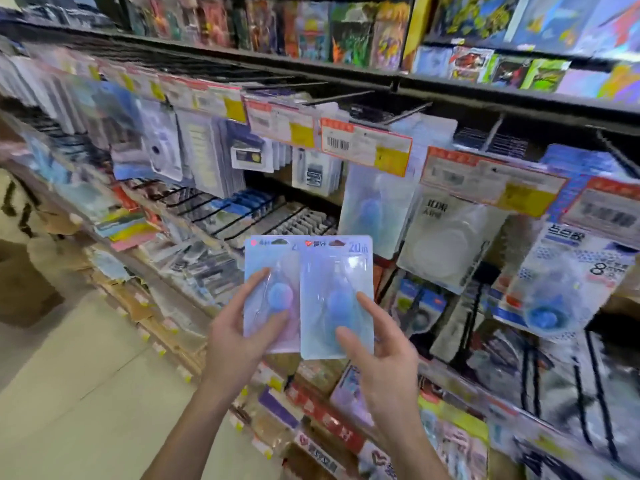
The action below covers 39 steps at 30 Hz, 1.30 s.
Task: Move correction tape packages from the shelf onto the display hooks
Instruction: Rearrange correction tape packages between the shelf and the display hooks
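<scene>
your left hand [239, 327] pinches pink-backed clear blister pack [268, 292]; right hand [377, 344] grips blue one [334, 296] | fanned upright, hang-holes topmost, so they'd slide onto black wire hook [405, 114]

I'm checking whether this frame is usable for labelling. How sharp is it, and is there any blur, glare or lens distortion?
Head view: the two hands, left and right, and the pale pink blister package and pale blue blister package they hold are fairly sharp; the hanging packs and price tags at the left and right edges are smeared; shelf lines bow from the wide-angle lens; soft glare whitens the clear plastic blisters.
</scene>
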Motion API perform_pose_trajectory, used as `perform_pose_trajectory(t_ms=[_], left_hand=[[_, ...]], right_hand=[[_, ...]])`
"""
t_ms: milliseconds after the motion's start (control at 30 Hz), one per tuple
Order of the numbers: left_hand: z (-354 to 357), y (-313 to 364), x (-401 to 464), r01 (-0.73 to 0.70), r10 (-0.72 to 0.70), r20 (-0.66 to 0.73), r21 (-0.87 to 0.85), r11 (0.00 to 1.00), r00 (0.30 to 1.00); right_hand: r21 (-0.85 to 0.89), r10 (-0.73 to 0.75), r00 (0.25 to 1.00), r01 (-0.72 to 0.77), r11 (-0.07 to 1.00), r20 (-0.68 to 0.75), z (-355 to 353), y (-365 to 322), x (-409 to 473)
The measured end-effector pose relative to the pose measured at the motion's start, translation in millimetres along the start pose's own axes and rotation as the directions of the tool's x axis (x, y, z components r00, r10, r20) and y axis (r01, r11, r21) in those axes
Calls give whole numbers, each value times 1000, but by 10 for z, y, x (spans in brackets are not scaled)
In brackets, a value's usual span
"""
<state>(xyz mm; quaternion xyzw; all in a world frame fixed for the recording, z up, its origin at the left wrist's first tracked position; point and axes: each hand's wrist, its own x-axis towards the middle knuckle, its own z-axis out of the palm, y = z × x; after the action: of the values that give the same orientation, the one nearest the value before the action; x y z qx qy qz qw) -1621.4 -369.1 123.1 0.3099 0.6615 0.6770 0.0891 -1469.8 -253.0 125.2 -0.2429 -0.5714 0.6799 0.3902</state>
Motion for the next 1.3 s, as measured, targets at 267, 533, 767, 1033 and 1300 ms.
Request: perform_pose_trajectory(t_ms=[267,533,767,1033,1300], left_hand=[[-207,-96,727,-45,64,261,-77,996,963],[-343,-214,1048,-86,133,438,-126,988,889],[-458,-180,1146,-128,153,484,-84,988,862],[-482,-197,1256,-96,158,506,-146,985,848],[-561,-210,1387,-138,195,503,-148,979,842]], right_hand=[[-70,-124,964,110,991,-237,514,-53,113],[-212,-272,870,199,957,-411,738,-73,132],[-293,-376,813,265,919,-444,883,-293,206],[-396,-459,769,291,871,-445,980,-517,374],[-462,-490,746,275,843,-451,994,-530,486]])
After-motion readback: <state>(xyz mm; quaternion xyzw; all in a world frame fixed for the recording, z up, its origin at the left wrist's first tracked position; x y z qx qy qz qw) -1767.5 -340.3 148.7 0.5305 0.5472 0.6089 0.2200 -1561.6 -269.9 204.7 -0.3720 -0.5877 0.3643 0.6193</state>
